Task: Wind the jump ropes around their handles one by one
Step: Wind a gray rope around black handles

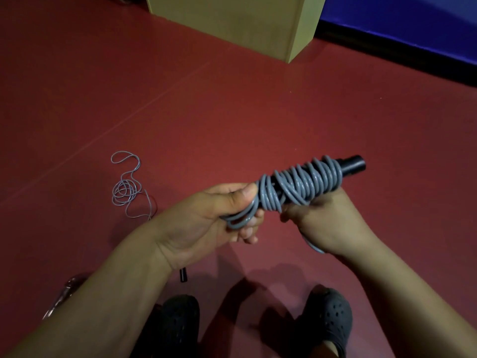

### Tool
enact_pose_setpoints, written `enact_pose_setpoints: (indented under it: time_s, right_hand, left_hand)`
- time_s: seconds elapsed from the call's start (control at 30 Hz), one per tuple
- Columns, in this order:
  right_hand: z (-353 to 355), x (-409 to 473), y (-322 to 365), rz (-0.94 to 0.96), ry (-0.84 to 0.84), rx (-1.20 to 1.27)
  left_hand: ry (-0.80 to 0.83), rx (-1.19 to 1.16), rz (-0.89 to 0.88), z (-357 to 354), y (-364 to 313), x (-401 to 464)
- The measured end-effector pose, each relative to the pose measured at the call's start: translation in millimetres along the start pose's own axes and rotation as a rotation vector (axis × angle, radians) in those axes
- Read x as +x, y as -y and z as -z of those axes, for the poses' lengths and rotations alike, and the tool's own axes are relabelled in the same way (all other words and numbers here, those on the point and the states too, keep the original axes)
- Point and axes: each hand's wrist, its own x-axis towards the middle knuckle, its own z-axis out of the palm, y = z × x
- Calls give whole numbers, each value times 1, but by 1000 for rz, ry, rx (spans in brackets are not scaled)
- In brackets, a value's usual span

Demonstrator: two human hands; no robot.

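Head view: I look down on both forearms reaching in from the bottom edge over a red floor
Left arm: comes up from lower left, wrist turned so I see the palm side
Left hand: fingers curled round the near end of the handles, thumb pressed on top; a few grey loops sit in its grip
Right arm: comes up from lower right, back of the hand toward me
Right hand: curled under the bundle, gripping it from below; a strand of rope shows by its wrist
Rope: grey, wound thickly round the black handles, held between my hands above the floor, tilted up to the right, black tip bare
Second rope: loose grey coil on the floor, well to the left
Box: tan, at the top
Shoes: dark, below my hands
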Motion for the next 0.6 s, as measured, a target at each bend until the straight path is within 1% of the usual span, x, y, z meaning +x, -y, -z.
enact_pose_setpoints:
  time_s: [0.1,0.23,0.43,0.5,0.6]
  right_hand:
    - [-7,-4,-6,64,67,-119]
    - [-13,-8,-1,-19,209,-199]
    - [-17,-12,7,-37,288,-236]
    - [-20,-13,7,-29,298,-226]
    - [-23,-14,8,-10,304,-237]
  left_hand:
    - [-113,-36,20,-4,1,4]
    - [-256,-19,51,-6,4,10]
    - [-452,-21,148,-11,0,14]
    - [-505,18,156,-9,1,16]
    - [-558,194,118,-2,8,19]
